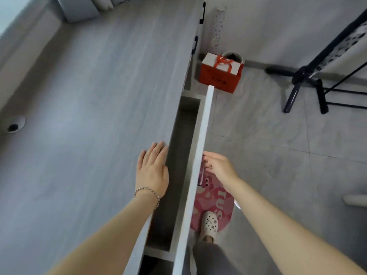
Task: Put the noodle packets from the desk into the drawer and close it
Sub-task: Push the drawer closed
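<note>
The grey desk (95, 116) fills the left of the head view. Its drawer (202, 135) is pulled out a short way, and the narrow strip of its inside that shows holds nothing I can see. My left hand (153, 169) lies flat, fingers apart, on the desk top at its front edge. My right hand (217, 165) is at the outer face of the drawer front, fingers curled at the dark handle there. No noodle packets are in view.
A red paper bag (220, 74) with a white box stands on the floor beyond the drawer's far end. A black stand (305, 84) is at the right. A pink mat (214, 203) and my foot in a white clog (208, 225) are below the drawer.
</note>
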`<move>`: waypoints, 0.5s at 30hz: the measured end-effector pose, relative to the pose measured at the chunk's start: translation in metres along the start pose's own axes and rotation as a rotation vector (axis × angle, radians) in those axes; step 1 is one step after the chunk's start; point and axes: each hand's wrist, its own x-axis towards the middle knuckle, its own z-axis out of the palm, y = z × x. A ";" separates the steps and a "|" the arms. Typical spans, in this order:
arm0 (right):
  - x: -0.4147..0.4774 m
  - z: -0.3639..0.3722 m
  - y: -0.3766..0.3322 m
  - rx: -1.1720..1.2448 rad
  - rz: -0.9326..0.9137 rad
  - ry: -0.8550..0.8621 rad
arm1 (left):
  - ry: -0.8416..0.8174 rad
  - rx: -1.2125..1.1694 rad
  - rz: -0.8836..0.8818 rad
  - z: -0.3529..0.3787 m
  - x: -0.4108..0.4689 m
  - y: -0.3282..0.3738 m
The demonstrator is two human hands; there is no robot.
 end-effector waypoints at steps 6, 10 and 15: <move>0.020 0.056 -0.038 -0.028 0.066 -0.287 | 0.063 -0.030 -0.059 0.000 0.002 -0.007; 0.029 0.072 -0.044 -0.052 0.036 -0.280 | 0.067 -0.039 -0.042 0.001 0.004 -0.007; 0.023 0.062 -0.046 -0.171 0.055 -0.408 | 0.072 0.040 -0.024 0.002 0.005 -0.007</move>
